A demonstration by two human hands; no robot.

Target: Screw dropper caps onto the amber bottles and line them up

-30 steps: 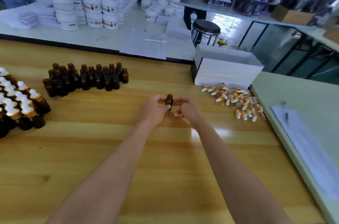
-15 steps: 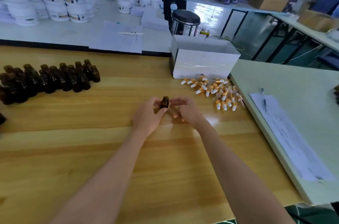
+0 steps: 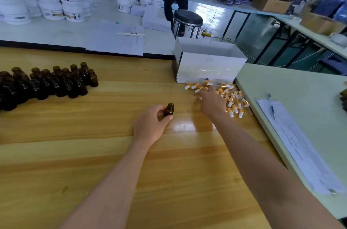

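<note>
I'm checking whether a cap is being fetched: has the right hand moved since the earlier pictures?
Yes. The right hand has left the bottle and reached out over the pile of caps before the white box.

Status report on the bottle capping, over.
Left hand grips one uncapped amber bottle, upright. Right hand open, stretched over the dropper caps. Nothing blocks the pile.
</note>
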